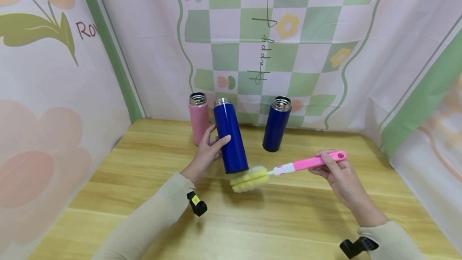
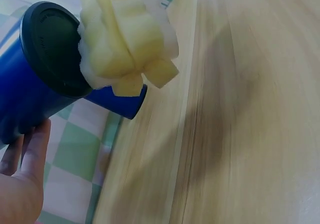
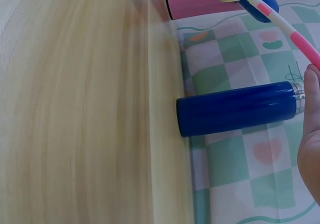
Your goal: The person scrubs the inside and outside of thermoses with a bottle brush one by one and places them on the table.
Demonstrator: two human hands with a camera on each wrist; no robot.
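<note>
Left hand (image 1: pixel 205 155) grips a tilted, metal-necked blue bottle (image 1: pixel 234 147); right of it, right hand (image 1: pixel 339 177) pinches a pink-handled sponge bottle brush (image 1: pixel 285 169).

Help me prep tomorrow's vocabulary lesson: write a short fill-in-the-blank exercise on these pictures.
The left hand holds a bottle coloured ____.
The right hand grips a brush whose handle is white and ____.
Counting every bottle, the head view shows ____.
The hand nearer the pink bottle is the ____.

Missing words: blue; pink; three; left.
</note>
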